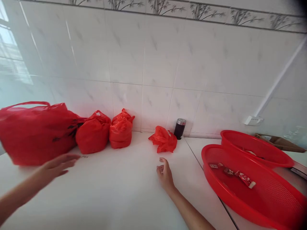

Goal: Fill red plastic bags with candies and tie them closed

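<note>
My left hand (pixel 59 165) is over the white table (pixel 107 188), in front of a large red bag (pixel 35 134), its fingers stretched out and holding nothing. My right hand (pixel 165 174) hovers nearer the middle with fingers curled but apart and nothing between them. Just beyond it lies a crumpled red plastic bag (pixel 164 139). Two filled red bags, one rounded (pixel 93 134) and one smaller with a tied top (pixel 121 131), stand side by side to the right of the large bag.
A black bottle (pixel 179 129) stands by the tiled wall. At the right are a red basket (pixel 268 195) with several wrapped packets, a second red basket (pixel 254 140) behind it, and a cardboard box (pixel 283 143). A white socket (pixel 253 120) is on the wall.
</note>
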{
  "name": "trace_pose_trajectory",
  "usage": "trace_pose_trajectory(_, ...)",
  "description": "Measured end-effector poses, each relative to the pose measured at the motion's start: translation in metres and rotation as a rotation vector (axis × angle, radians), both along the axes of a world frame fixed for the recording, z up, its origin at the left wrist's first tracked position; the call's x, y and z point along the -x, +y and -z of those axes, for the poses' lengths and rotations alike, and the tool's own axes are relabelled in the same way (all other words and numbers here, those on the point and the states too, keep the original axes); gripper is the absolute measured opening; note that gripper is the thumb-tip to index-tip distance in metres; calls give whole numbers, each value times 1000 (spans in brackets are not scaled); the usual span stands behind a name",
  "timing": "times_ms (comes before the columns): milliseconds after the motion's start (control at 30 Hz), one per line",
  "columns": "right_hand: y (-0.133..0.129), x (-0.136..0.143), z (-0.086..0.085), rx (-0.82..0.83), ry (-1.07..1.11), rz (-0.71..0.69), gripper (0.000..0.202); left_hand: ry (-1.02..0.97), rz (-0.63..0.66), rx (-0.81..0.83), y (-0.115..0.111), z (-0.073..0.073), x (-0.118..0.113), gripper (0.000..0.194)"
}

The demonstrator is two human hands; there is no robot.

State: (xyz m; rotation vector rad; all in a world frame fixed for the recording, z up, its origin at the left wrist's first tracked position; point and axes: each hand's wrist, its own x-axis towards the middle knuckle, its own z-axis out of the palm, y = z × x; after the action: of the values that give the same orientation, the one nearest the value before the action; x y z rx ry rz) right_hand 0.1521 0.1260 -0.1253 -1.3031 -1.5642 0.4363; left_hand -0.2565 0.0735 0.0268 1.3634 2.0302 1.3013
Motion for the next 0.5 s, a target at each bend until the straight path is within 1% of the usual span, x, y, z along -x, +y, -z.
trace_pose_trajectory(33,8,-8,0,-19,37,99,42,-15,177,99,11,1,-19,66)
trace_pose_trajectory(67,16,-13,-1,-45,45,177,45,-2,314,189,19,2,-38,62)
trace_pose_trajectory(133,30,-21,-3,-90,-39,271,48,63,507,302,32,6,-80,55)
trace_pose_trajectory(200,41,-27,-6,-74,-201,316,45,70,623,377,40,17,-125,56)
trace_pose_trajectory(267,50,-31,-8,3,-349,309,40,37,678,365,46,36,-166,58)
trace_pose_trajectory(333,53,-35,-9,66,-429,252,39,-25,674,294,50,65,-199,61)
trace_pose_trajectory(400,48,-40,-7,77,-449,185,39,-106,598,235,54,96,-221,65)
trace_pose_trajectory(433,43,-43,-6,65,-446,146,37,-152,557,212,56,111,-227,65)
trace_pose_trajectory(467,37,-47,-4,46,-442,102,34,-189,485,169,59,122,-230,65)
trace_pose_trajectory(500,29,-52,-2,21,-436,53,32,-213,408,119,62,129,-229,66)
